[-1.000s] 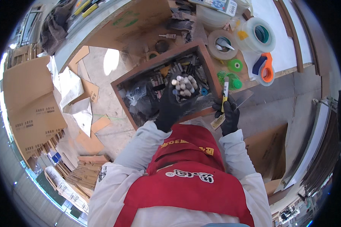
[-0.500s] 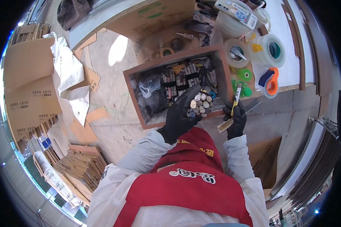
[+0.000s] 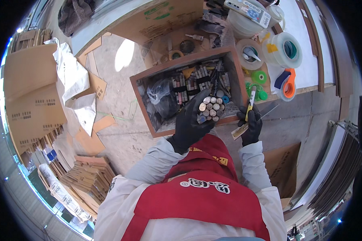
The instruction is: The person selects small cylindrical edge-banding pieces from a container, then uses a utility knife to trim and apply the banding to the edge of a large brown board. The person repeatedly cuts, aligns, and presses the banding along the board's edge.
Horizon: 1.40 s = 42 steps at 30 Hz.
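My left hand [image 3: 191, 122], in a black glove, curls around a bundle of round sticks [image 3: 211, 107], their beige, grey and bluish ends turned up. It is over the near edge of a brown-framed box [image 3: 173, 133]. Inside the box are rows of similar sticks [image 3: 193, 83], some banded in black, and a clear plastic bag [image 3: 157, 95]. My right hand [image 3: 251, 127], also black-gloved, is closed beside the box's near right corner. A yellow-and-white marker-like stick [image 3: 251, 100] stands up from it. A thin flat blade [image 3: 269, 111] and a pale flat handle-like piece [image 3: 239, 132] stick out on opposite sides.
Rolls of clear tape [image 3: 288, 50], green tape [image 3: 259, 77] and an orange-and-blue tape dispenser [image 3: 286, 82] lie right of the box. A cardboard sheet [image 3: 161, 18] stands behind it. Cardboard stacks [image 3: 84, 178] and a white crumpled sheet [image 3: 70, 70] are at the left.
The bundle in my left hand has tilted slightly, so more of its round ends face up. My right hand keeps its hold, nearly still. The view has shifted a little.
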Each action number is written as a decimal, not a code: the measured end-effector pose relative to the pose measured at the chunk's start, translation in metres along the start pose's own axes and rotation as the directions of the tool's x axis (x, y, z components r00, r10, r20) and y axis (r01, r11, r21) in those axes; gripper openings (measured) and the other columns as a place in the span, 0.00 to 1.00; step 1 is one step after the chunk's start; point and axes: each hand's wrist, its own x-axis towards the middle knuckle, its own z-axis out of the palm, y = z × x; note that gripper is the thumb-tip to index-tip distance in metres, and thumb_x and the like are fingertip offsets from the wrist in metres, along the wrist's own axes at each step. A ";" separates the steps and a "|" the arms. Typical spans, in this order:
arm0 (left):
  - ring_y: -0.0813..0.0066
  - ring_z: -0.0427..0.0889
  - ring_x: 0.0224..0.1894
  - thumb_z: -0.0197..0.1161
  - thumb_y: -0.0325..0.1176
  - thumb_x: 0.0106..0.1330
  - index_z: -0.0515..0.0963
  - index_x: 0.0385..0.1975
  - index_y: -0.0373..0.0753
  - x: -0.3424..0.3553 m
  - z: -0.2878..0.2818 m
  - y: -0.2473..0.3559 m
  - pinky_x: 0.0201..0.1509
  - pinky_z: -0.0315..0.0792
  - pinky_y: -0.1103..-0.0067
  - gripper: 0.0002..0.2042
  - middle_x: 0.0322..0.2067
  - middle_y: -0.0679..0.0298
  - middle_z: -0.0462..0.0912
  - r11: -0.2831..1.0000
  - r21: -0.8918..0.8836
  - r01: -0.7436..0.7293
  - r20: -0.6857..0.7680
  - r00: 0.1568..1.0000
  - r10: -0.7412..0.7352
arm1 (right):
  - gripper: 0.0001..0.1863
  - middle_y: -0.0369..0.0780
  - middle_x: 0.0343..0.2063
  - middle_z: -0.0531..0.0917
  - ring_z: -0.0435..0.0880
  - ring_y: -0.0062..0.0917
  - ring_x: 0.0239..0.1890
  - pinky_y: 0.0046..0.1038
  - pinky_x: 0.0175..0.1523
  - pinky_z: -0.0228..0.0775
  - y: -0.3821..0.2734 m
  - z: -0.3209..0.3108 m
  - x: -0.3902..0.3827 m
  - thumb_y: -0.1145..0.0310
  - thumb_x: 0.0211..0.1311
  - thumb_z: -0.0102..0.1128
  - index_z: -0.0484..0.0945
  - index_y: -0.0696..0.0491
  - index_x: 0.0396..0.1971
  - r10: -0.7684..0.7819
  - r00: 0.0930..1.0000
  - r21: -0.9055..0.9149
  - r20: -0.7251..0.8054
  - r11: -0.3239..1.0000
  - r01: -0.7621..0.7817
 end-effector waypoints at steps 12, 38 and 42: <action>0.77 0.78 0.38 0.69 0.24 0.46 0.68 0.45 0.37 0.005 0.008 0.007 0.42 0.73 0.80 0.24 0.37 0.65 0.77 0.971 -0.187 0.147 0.027 0.989 -0.145 | 0.23 0.42 0.37 0.81 0.82 0.21 0.32 0.17 0.26 0.71 0.001 -0.001 0.001 0.63 0.63 0.51 0.66 0.57 0.56 0.021 0.999 0.057 0.025 0.998 -0.022; 0.66 0.76 0.48 0.50 0.35 0.68 0.63 0.53 0.33 0.012 -0.004 0.000 0.51 0.76 0.72 0.18 0.47 0.53 0.72 -0.233 -0.932 0.277 0.354 0.830 -0.430 | 0.22 0.41 0.37 0.81 0.82 0.20 0.33 0.17 0.27 0.71 0.002 -0.001 0.001 0.62 0.64 0.50 0.66 0.55 0.56 -0.007 0.999 0.048 0.035 0.999 0.006; 0.65 0.78 0.45 0.47 0.39 0.69 0.64 0.51 0.31 0.016 -0.005 0.004 0.48 0.78 0.73 0.19 0.44 0.51 0.74 -0.331 -0.892 0.306 0.411 0.855 -0.317 | 0.22 0.41 0.37 0.81 0.82 0.20 0.33 0.16 0.27 0.71 0.002 0.000 0.000 0.63 0.64 0.49 0.66 0.55 0.56 -0.011 1.000 0.044 0.027 0.999 0.010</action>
